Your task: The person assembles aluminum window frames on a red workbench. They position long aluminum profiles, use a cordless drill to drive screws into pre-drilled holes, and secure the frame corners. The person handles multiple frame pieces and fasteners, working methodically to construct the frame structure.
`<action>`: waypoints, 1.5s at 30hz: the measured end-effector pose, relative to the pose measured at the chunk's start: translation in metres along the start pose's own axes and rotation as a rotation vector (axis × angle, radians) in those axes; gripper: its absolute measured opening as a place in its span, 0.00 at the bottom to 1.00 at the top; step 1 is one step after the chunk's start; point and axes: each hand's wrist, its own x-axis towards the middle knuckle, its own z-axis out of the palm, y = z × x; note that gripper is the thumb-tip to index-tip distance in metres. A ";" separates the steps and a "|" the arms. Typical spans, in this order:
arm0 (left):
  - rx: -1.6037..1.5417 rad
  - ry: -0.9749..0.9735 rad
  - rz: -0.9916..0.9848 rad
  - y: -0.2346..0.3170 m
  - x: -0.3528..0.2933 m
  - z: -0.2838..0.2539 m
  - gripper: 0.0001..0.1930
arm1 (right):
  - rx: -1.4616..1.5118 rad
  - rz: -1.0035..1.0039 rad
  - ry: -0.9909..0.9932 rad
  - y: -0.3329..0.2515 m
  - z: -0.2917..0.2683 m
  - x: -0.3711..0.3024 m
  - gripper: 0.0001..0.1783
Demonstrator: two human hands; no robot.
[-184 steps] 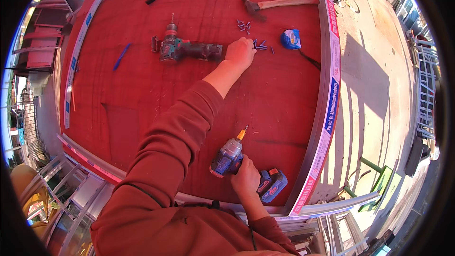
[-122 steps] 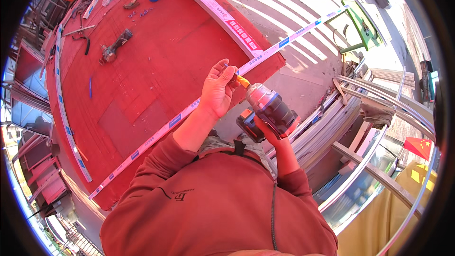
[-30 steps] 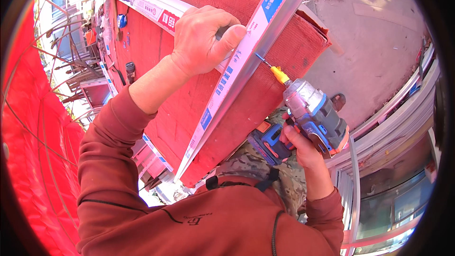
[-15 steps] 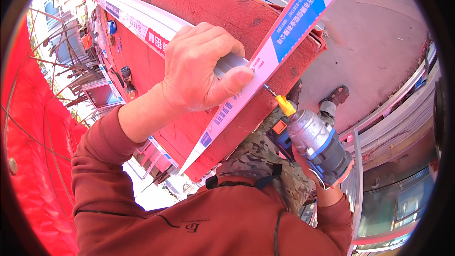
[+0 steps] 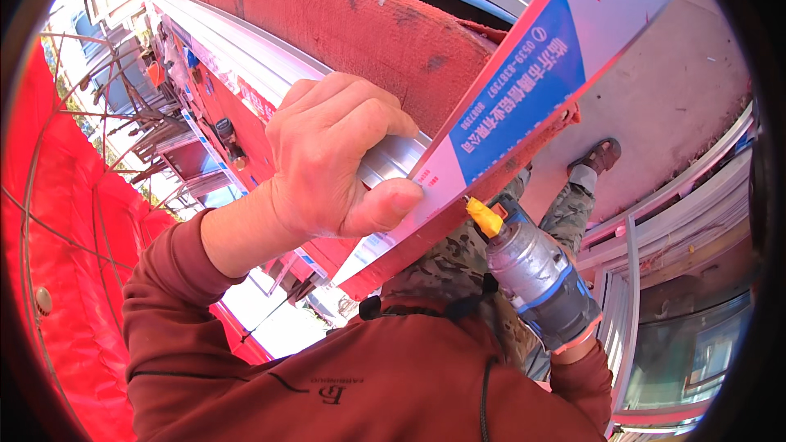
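My left hand (image 5: pixel 332 155) is wrapped over the end of a silver aluminium profile (image 5: pixel 393 162), thumb toward me. That profile meets a second bar (image 5: pixel 520 86), covered in pink, white and blue film, which crosses at an angle beside my thumb. A grey, blue and black cordless drill (image 5: pixel 536 274) with a yellow nose (image 5: pixel 485 218) is in my right hand (image 5: pixel 578 352), whose fingers are mostly hidden behind the tool. The drill's tip points at the near face of the filmed bar, at the joint; whether it touches cannot be made out.
A red cloth-covered bench (image 5: pixel 327 12) lies under the profiles. A dark bottle-like object (image 5: pixel 226 133) rests along its left side. Red sheeting (image 5: pixel 70 278) hangs at the left. Long metal profiles (image 5: pixel 688 233) are stacked at the right, beside the concrete floor (image 5: pixel 655 115).
The drill has come up closer to the filmed bar, its bit now barely showing beyond the yellow nose. My left hand and the joint sit slightly lower in view, still gripped.
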 end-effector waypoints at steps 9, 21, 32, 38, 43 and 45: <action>-0.016 0.033 0.017 0.000 0.000 0.003 0.29 | 0.328 0.332 0.016 -0.006 0.000 0.001 0.19; -0.027 0.039 0.025 0.002 0.000 0.004 0.26 | 0.359 0.368 0.007 -0.008 -0.002 0.013 0.23; -0.020 0.066 0.007 0.008 0.005 0.001 0.22 | 0.097 0.263 -0.051 0.003 -0.008 0.015 0.24; -0.017 0.162 -0.048 0.002 -0.007 0.014 0.21 | -0.162 0.267 0.064 -0.011 -0.014 0.017 0.27; 0.064 0.154 -0.051 0.007 -0.003 0.009 0.24 | -0.420 0.019 0.238 0.043 -0.021 0.009 0.16; 0.064 0.085 -0.095 0.013 -0.002 0.008 0.22 | 0.132 0.139 0.160 0.030 -0.019 0.007 0.15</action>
